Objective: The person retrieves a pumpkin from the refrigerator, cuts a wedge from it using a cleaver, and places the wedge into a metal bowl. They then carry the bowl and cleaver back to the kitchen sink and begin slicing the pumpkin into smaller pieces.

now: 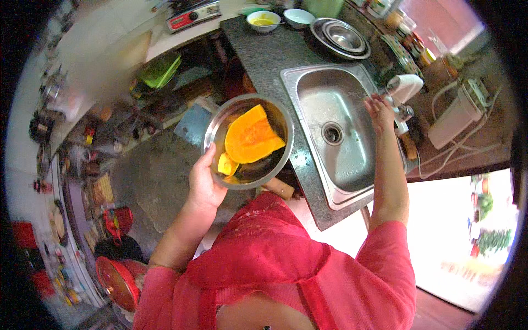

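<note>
My left hand [205, 181] grips the rim of a round stainless steel bowl [291, 136], held tilted to the left of the sink. Inside lie a large cut piece of orange pumpkin [251, 136], its hollow facing up, and a smaller pumpkin chunk [227, 165] near my thumb. My right hand [379, 111] reaches over the sink's right edge, close to the white faucet [406, 88], with fingers apart and nothing visible in them. Whether it touches the faucet is unclear. Below is the stainless steel sink [317, 99] with its drain [332, 133]; no water stream shows.
Behind the sink, nested metal bowls [344, 37] stand on the dark stone counter [272, 51], near a white bowl of yellow liquid [263, 20] and another white bowl [299, 18]. A water filter housing [458, 115] with hoses is at right. A red basin [117, 284] sits lower left.
</note>
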A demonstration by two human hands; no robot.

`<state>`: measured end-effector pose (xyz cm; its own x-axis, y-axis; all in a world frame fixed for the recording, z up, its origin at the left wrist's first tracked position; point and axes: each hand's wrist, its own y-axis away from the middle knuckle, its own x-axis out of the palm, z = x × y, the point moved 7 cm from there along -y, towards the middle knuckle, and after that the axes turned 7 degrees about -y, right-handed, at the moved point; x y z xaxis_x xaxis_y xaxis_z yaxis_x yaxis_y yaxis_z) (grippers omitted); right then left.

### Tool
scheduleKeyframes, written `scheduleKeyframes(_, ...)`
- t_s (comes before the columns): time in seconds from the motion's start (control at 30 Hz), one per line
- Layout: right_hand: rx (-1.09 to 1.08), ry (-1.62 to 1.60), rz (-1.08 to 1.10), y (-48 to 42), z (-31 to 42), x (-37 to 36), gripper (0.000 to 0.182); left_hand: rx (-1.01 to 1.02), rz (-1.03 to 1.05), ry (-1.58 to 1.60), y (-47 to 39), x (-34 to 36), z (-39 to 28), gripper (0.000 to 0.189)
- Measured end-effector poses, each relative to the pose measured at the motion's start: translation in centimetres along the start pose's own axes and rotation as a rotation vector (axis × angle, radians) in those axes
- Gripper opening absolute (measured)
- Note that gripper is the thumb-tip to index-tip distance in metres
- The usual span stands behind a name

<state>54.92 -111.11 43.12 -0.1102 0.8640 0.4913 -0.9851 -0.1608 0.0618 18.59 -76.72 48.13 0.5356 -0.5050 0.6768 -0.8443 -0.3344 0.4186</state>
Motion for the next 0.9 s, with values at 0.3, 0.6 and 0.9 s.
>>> scheduleKeyframes(0.3, 0.17, 0.023, -0.127, -0.6, -4.9, -4.1, 0.016, -0.224, 0.229, -0.104, -11.2, 8.9, 1.0, 0.038)
scheduleKeyframes(0.6, 0.073, 0.716, 0.243, 10.8, -3.8, 8.5, 0.046, -0.328, 0.344, -0.076, -20.3, 15.2, 6.2, 0.038)
scheduleKeyframes(0.9, -0.02, 1.595, -0.257, 11.2, -3.8, 5.1, 0.035, -0.607, 0.484, -0.202, -21.3, 18.7, 11.7, 0.038)
